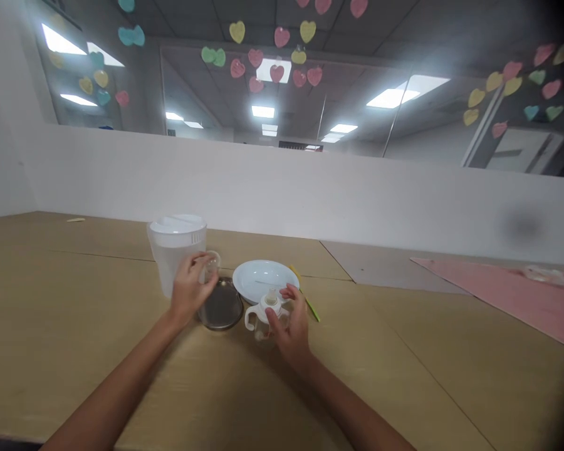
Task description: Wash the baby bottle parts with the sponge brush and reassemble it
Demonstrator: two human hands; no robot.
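Note:
A clear, rounded cap (212,262) is pinched between the thumb and fingers of my left hand (190,287), above the near side of a dark round tray (222,305). My right hand (292,329) is closed around the right side of a baby sippy cup (263,326). The cup has a white collar, a white handle and a pale spout pointing up. My fingers cover its right handle. Right behind the cup is a white plate (258,275). To the left, a white lidded pitcher (176,241) stands upright, partly hidden by my left hand.
A thin yellow-green stick (311,307) lies right of the plate. Farther right, a pink sheet (512,291) and a grey sheet (385,269) cover part of the brown table (395,388). A white wall (282,188) with a window above closes off the back.

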